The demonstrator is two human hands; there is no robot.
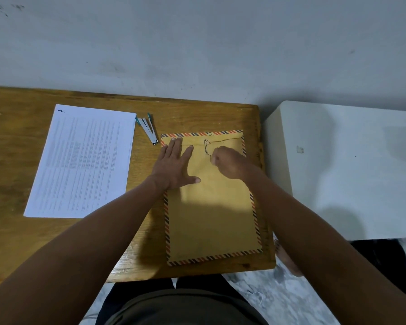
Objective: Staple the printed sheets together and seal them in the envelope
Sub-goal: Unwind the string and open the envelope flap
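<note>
Hands work mid-frame on the brown paper envelope with striped border (211,202): left hand (174,165) lies flat, pinning it to the wooden bench (14,141), while right hand (230,164), grip curled, pinches its closure string (223,140), apparently unwinding it. Upper left, white printed sheets (80,160) and a metal stapler (148,129) lie apart.

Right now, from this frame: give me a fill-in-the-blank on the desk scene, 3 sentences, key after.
1. The left hand lies flat on the ____, fingers straight.
2. The right hand pinches the closure ____, which runs to the two round buttons.
3. The stapler lies between the envelope and the printed ____, on the wooden table.

Missing words: envelope; string; sheets
</note>
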